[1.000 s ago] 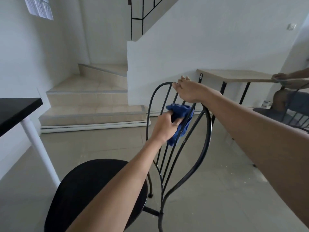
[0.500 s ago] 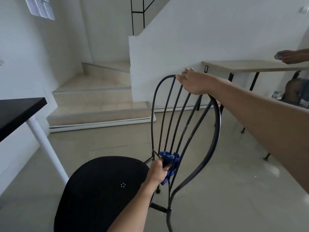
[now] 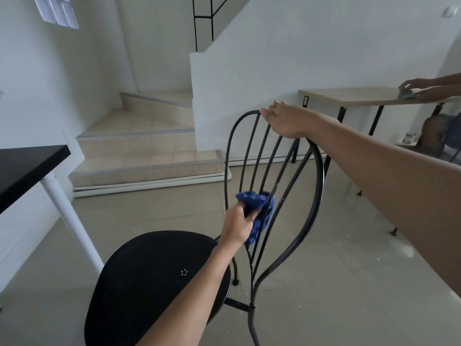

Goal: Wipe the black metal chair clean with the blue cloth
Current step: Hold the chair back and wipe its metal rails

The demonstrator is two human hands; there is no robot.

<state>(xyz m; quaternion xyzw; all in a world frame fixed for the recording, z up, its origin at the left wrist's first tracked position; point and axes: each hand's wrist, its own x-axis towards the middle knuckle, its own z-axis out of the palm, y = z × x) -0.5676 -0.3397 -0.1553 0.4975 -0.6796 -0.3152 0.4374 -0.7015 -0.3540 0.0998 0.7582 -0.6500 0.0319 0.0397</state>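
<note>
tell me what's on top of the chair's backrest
The right hand rests on the top rail of the black metal chair, covering that stretch of rail. Its fingers drape over the far side, so how they curl is hidden. Lower down, the left hand presses the blue cloth against the spindles.

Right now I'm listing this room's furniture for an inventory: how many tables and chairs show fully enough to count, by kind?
Tables: 2, a black-topped table with a white leg and a light wooden table on black legs.
Chairs: 1, the black metal chair.
Total: 3.
</note>
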